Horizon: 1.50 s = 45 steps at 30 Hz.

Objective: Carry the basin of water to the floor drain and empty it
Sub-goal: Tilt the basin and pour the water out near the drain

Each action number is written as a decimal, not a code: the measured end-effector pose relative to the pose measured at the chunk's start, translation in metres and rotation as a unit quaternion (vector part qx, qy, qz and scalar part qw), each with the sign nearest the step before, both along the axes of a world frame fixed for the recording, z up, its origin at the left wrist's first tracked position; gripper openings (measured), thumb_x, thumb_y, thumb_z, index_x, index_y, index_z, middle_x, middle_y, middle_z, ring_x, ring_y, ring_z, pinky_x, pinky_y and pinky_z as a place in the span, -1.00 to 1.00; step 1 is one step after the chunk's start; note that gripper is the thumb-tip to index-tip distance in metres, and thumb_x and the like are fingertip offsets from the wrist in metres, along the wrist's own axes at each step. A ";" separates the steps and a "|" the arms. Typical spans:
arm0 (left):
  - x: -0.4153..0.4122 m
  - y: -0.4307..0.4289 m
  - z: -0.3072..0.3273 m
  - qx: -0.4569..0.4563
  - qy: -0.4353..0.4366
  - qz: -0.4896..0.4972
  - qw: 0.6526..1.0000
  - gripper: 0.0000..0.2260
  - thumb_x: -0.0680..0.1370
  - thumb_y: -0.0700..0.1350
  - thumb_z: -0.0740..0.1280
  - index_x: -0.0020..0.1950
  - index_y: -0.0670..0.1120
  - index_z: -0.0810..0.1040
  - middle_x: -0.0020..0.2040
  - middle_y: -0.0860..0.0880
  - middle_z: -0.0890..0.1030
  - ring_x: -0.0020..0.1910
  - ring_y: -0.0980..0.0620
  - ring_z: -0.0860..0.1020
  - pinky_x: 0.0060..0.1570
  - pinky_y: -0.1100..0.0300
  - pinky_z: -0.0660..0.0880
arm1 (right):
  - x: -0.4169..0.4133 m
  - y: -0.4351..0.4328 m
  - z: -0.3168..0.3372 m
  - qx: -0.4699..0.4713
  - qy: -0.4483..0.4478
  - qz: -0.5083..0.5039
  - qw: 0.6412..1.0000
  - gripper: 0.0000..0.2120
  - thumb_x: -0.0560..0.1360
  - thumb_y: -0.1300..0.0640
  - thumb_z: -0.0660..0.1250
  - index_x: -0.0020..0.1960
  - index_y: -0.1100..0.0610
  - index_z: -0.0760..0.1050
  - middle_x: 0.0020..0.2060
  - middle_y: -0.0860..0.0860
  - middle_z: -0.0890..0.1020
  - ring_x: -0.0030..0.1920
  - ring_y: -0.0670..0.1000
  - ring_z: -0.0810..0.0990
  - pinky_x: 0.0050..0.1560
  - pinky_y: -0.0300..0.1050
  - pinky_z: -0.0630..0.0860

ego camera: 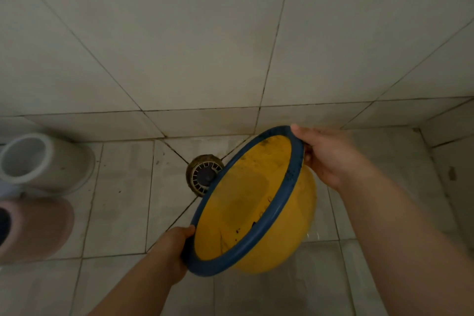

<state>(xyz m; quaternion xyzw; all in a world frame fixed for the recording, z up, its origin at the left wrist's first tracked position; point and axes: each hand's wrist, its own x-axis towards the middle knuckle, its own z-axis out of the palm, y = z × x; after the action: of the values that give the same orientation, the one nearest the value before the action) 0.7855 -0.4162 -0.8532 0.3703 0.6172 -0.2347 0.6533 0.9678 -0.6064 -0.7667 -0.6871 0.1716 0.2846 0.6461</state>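
A yellow basin (246, 202) with a blue rim hangs tilted steeply to the left, its mouth facing the round floor drain (202, 174). The rim's left edge covers part of the drain. My left hand (177, 244) grips the near rim at the bottom. My right hand (328, 154) grips the far rim at the top, thumb over the edge. Dark specks cling to the inside of the basin; no pooled water shows in it.
A white cylindrical container (43, 161) and a pink one (33, 228) lie on their sides at the left. The tiled wall (230, 33) meets the floor just behind the drain. Wet tile (282, 285) shines under the basin.
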 end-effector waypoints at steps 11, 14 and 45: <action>0.005 0.000 0.001 -0.009 0.008 -0.001 1.000 -0.78 0.63 -0.17 0.12 0.15 -0.28 0.44 -0.14 -0.17 0.56 -0.14 -0.19 0.51 0.06 -0.07 0.41 | 0.003 -0.001 -0.002 0.007 -0.005 0.011 1.000 -0.83 0.48 0.08 0.33 -0.08 0.19 0.47 -0.34 0.09 0.45 -0.35 -0.01 0.40 -0.38 -0.22 0.40; 0.006 -0.001 0.002 -0.009 0.005 -0.005 1.000 -0.78 0.63 -0.17 0.12 0.13 -0.28 0.44 -0.15 -0.18 0.56 -0.17 -0.18 0.50 0.02 -0.05 0.41 | 0.004 -0.002 -0.002 0.011 -0.005 0.011 1.000 -0.82 0.48 0.08 0.32 -0.04 0.19 0.47 -0.36 0.08 0.44 -0.37 -0.03 0.39 -0.44 -0.27 0.39; 0.007 -0.014 0.021 0.005 -0.008 -0.011 1.000 -0.67 0.63 -0.17 0.13 0.32 -0.32 0.41 -0.19 -0.17 0.56 -0.23 -0.16 0.50 -0.30 0.04 0.40 | 0.010 0.001 0.015 -0.004 -0.030 0.012 0.999 -0.83 0.48 0.10 0.33 -0.20 0.20 0.47 -0.39 0.05 0.42 -0.41 -0.06 0.37 -0.50 -0.31 0.38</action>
<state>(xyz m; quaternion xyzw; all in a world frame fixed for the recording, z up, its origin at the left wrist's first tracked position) 0.7926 -0.4301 -0.8326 0.3823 0.6094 -0.2355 0.6535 0.9783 -0.6058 -0.7519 -0.6996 0.1453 0.2707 0.6451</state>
